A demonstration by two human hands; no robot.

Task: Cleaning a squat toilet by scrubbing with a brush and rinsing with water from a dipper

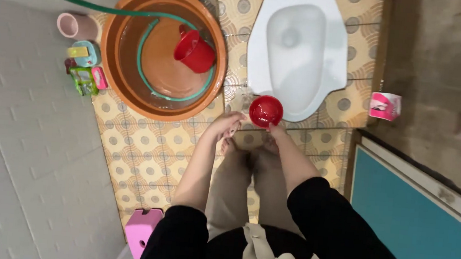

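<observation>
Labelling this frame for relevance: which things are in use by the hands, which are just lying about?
In use:
- left hand, open
- right hand, holding small round red bowl

Lying about:
- large orange plastic basin
- green hose
- red dipper
- white squat toilet pan
- pink stool

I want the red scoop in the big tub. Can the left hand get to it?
Probably yes. The left hand is empty beside the orange tub, and nothing covers the red scoop floating inside.
</observation>
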